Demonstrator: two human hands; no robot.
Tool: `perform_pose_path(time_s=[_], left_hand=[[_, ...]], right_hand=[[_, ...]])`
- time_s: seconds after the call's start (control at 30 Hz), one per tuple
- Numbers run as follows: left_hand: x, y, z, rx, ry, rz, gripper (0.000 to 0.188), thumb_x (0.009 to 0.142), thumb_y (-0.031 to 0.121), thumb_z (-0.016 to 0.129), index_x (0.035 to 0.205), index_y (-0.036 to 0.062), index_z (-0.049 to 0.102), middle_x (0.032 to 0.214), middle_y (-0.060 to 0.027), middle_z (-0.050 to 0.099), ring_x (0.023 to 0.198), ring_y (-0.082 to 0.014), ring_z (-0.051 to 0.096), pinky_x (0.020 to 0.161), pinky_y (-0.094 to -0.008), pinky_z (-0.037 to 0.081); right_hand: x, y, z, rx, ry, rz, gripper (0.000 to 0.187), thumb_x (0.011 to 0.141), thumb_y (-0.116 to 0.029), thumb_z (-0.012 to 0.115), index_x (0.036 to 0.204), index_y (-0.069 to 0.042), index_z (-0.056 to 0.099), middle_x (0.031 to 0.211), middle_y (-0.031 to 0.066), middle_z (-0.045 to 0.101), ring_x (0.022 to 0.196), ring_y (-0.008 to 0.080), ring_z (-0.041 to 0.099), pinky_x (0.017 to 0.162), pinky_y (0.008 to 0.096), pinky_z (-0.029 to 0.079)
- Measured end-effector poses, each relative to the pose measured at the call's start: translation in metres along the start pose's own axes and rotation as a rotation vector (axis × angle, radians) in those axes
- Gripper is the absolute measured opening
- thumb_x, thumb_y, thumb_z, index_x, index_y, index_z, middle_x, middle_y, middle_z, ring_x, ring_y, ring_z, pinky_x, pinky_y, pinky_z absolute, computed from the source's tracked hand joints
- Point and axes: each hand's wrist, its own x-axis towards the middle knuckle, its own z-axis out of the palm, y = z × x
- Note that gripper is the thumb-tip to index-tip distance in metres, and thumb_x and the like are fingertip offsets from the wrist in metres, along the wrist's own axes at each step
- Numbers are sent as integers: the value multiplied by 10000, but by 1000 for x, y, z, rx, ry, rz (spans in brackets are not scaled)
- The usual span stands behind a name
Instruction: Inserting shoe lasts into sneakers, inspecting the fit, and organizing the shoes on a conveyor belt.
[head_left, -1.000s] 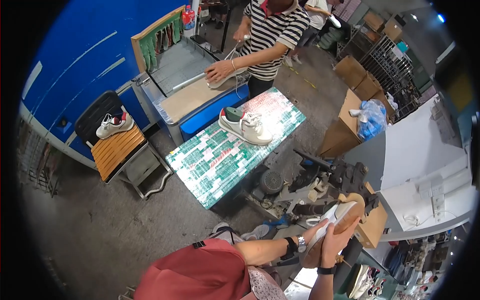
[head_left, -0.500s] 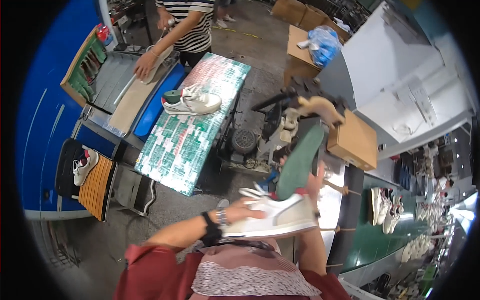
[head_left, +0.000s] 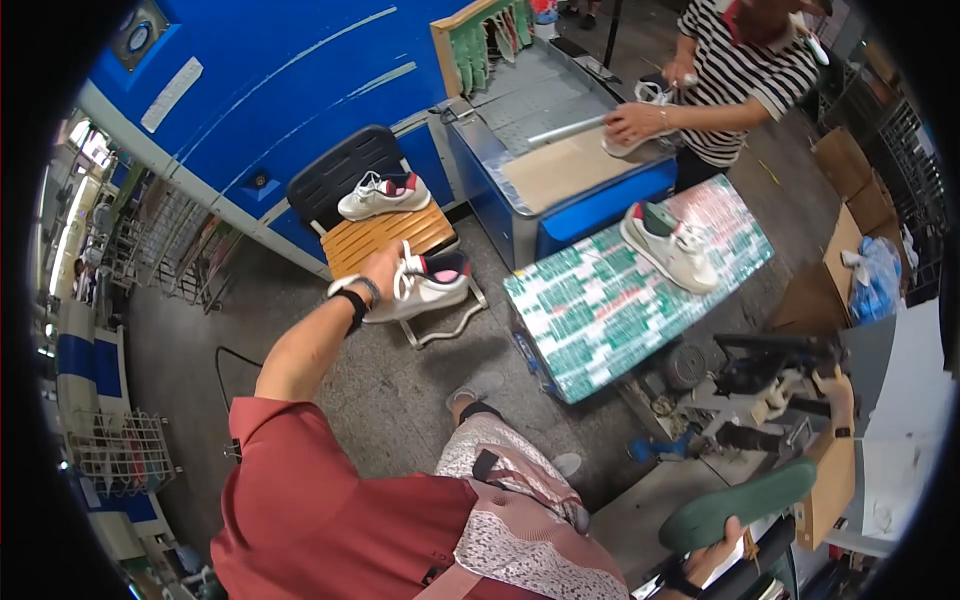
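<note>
My left hand [head_left: 380,272] grips a white sneaker [head_left: 435,291] by its toe end, in front of the slatted chair [head_left: 385,240]. The sneaker has white laces and a dark lining with red at the collar. Another white sneaker [head_left: 385,197] lies on the chair seat just beyond. At the lower right, my right hand [head_left: 715,560] is closed around one end of a thick green insole [head_left: 740,505], well apart from the sneaker.
A white sneaker [head_left: 668,250] with green inside sits on a green-and-white patterned table [head_left: 610,325]. Behind it, a person in a striped shirt [head_left: 735,85] handles another shoe at a blue-sided bench [head_left: 600,215]. Machinery [head_left: 740,390] and a cardboard box [head_left: 828,485] stand at right.
The view has swung left. My left hand has carried the sneaker from before my body to the chair. The green insole, earlier at the shoe's opening, is now apart from it in my right hand.
</note>
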Motion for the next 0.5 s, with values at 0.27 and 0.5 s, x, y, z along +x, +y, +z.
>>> perform_pose_path(time_s=[0.27, 0.5], left_hand=[[193, -207, 12, 566, -367, 56, 738, 874, 225, 680, 1526, 76, 369, 1395, -215, 574, 1311, -357, 543, 1099, -435, 437], [247, -255, 42, 538, -358, 166, 832, 699, 108, 883, 1415, 29, 468, 1134, -181, 712, 1019, -371, 689, 916, -439, 561]], right_hand=[[-62, 97, 168, -125, 430, 179, 641, 861, -64, 677, 1446, -12, 421, 1269, 177, 602, 1128, 340, 622, 956, 469, 541], [-79, 87, 216, -1404, 846, -341, 847, 647, -159, 881, 1372, -1, 472, 1244, 222, 630, 1157, 390, 622, 996, 439, 486]])
